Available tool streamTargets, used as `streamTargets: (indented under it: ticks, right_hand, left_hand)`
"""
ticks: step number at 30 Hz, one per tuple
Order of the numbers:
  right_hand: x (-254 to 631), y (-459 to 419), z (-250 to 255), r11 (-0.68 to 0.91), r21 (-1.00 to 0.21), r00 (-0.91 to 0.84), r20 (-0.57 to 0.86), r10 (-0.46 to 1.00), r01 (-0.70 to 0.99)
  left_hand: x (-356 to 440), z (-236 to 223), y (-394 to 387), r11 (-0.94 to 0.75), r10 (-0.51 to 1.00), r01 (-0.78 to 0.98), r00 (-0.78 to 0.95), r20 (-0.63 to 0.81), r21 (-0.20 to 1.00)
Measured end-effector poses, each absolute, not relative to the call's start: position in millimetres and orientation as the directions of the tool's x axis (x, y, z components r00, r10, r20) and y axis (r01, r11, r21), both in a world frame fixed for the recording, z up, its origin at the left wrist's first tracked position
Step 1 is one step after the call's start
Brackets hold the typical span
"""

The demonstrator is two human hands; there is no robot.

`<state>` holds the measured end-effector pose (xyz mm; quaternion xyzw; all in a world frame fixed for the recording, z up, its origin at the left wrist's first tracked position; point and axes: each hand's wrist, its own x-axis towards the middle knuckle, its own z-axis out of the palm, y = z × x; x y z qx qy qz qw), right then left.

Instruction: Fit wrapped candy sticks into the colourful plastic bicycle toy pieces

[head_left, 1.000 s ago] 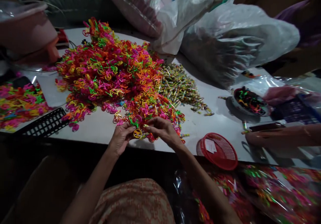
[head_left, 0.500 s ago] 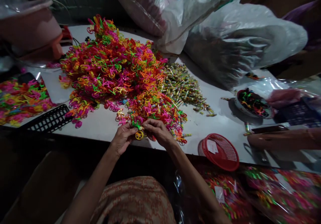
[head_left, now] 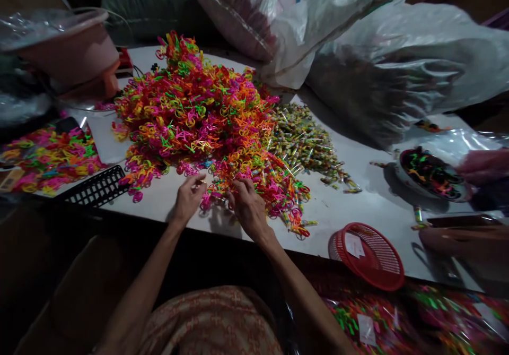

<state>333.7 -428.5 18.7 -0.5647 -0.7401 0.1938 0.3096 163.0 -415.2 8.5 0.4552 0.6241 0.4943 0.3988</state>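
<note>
A big heap of small neon plastic pieces in pink, orange, yellow and green covers the white table. My left hand lies at the heap's near edge, fingers stretched toward the pieces, holding nothing I can see. My right hand is beside it, fingers curled down into the pieces, and what they pinch is hidden. Right of the heap is a smaller pile of thin wrapped sticks.
A red mesh basket sits at the table's near right edge, a black grid tray at the left. A bowl of pieces and another person's hand are at right. Large plastic bags stand behind. A pink tub is far left.
Both hands held a yellow wheel-shaped piece together near the table edge. They have since parted and moved forward into the heap's edge, and the yellow piece is out of sight.
</note>
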Motion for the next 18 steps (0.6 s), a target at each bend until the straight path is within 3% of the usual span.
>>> streamTargets:
  ticks: [2,4,6,9,12,14,16,18]
  right_hand:
    - [335.0,-429.8,20.9,0.311,-0.501,-0.165,0.315,0.935,0.807]
    - [340.7,-435.5,21.6,0.339,-0.447,-0.181,0.360,0.915,0.827]
    - [352.7,-442.0,20.2,0.366,-0.457,-0.183,0.397,0.900,0.811]
    - [384.0,-443.2,16.3,0.373,-0.524,-0.132,0.440,0.888,0.766]
    - [429.5,-426.2,14.7,0.264,-0.574,0.000,0.417,0.909,0.775]
    - [464.6,-406.7,15.9,0.096,-0.552,0.120,0.341,0.932,0.828]
    - [497.7,-385.7,17.8,-0.128,-0.452,0.251,0.225,0.942,0.883]
    - [522.5,-367.1,18.3,-0.304,-0.337,0.358,0.109,0.927,0.891]
  left_hand:
    - [146.1,5.7,-395.0,0.068,0.944,0.543,-0.308,0.122,0.837]
    - [132.0,2.9,-377.8,0.089,0.959,0.798,-0.231,0.166,0.597]
    - [121.5,0.7,-366.8,0.081,0.986,0.912,-0.132,0.100,0.402]
    - [110.3,-3.7,-364.7,0.038,0.999,0.956,-0.045,0.018,0.290]
    - [101.0,-12.0,-375.1,0.019,0.998,0.955,-0.036,0.052,0.297]
    - [96.6,-17.4,-382.4,0.051,0.984,0.926,-0.111,0.141,0.374]
    - [95.6,-18.7,-387.2,0.170,0.952,0.843,-0.275,0.136,0.510]
    - [99.1,-14.1,-390.2,0.282,0.883,0.594,-0.469,0.039,0.754]
